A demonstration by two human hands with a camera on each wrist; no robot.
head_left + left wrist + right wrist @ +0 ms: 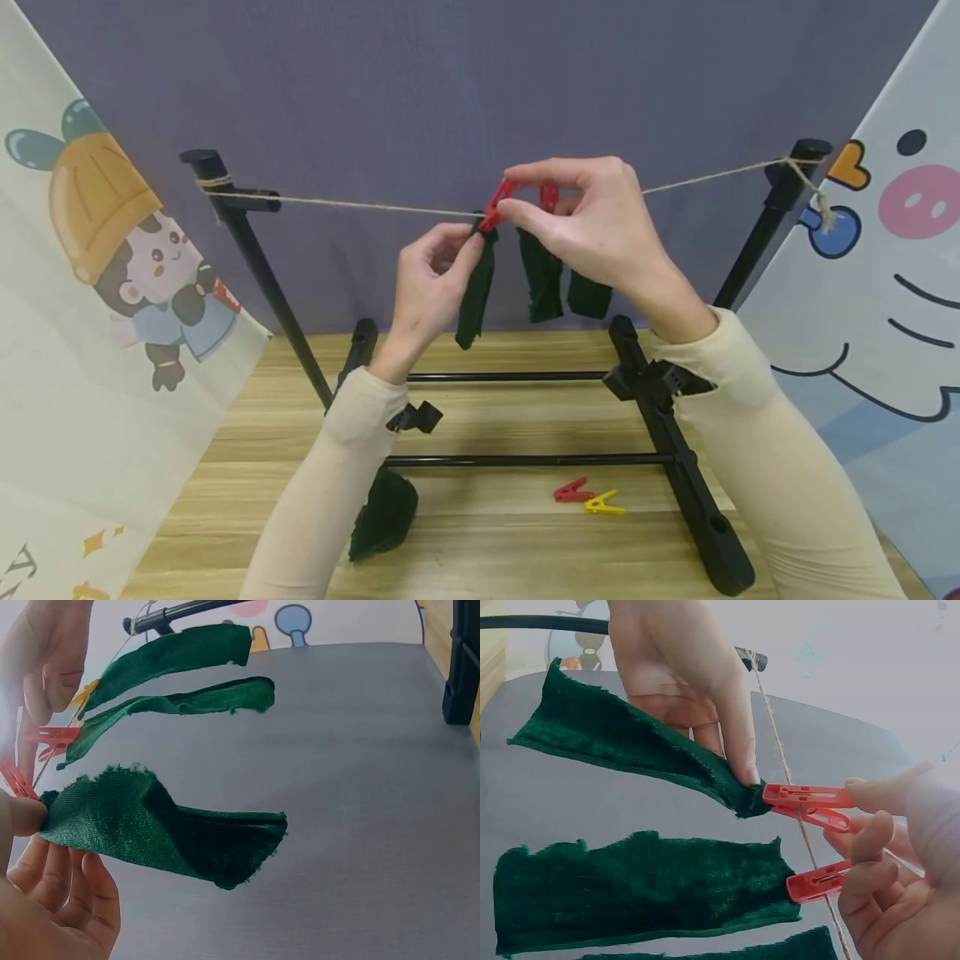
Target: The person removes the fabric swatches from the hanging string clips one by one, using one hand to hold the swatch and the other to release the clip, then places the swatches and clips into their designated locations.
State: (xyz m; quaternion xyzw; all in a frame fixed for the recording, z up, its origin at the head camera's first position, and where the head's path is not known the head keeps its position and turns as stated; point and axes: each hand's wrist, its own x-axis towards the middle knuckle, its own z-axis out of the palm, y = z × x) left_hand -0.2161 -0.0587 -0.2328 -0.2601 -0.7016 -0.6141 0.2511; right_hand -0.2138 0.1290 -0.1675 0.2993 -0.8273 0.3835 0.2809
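My left hand [431, 279] pinches the top end of a dark green cloth strip [112, 814] at the cord [352, 205]. The strip dangles below my fingers. Between thumb and fingers, my right hand [603, 221] holds a red clothespin [810, 796], its jaws over the cord and the strip's top corner. To the right hangs a second green strip [542, 279], clipped by another red clothespin [814, 885] close under my right fingers. Beyond it is a third green strip [187, 652], with a yellow clothespin [86, 691] at its top, partly behind the hand.
A black rack [273, 292] carries the cord between two posts, with two crossbars [517, 461] low down. On the wooden table [480, 542] lie a red clothespin [573, 491], a yellow clothespin [604, 502] and a green cloth [384, 515] beside my left sleeve. Printed panels stand either side.
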